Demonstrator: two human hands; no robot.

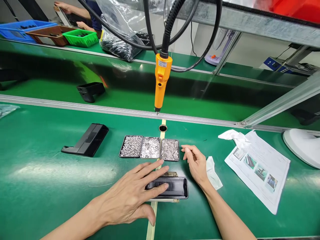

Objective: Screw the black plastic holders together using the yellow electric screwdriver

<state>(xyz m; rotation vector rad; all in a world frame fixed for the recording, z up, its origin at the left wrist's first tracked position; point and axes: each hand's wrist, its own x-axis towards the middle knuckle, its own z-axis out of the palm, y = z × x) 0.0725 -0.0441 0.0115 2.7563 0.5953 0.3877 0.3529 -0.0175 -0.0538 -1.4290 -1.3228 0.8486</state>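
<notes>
My left hand [127, 195] lies with fingers spread over a long black plastic part [178, 187], covering its left end; the fingertips rest on or just above it. The part sits on a low fixture [172, 174] over a pale tape strip. Beyond it are three shallow trays side by side: the left tray [120, 151], the middle tray [150, 158] and the right tray [178, 150], filled with small silvery pieces. Beside the right tray, my right hand [197, 165] has its fingers curled, thumb against forefinger; anything pinched there is too small to make out.
An orange electric screwdriver [162, 76] hangs point down above a small dark disc [163, 128]. Another black part [87, 140] lies left. A printed sheet [260, 173] and tissue [213, 173] lie right. Past the divider are bins [81, 40] and another person's hands [63, 6].
</notes>
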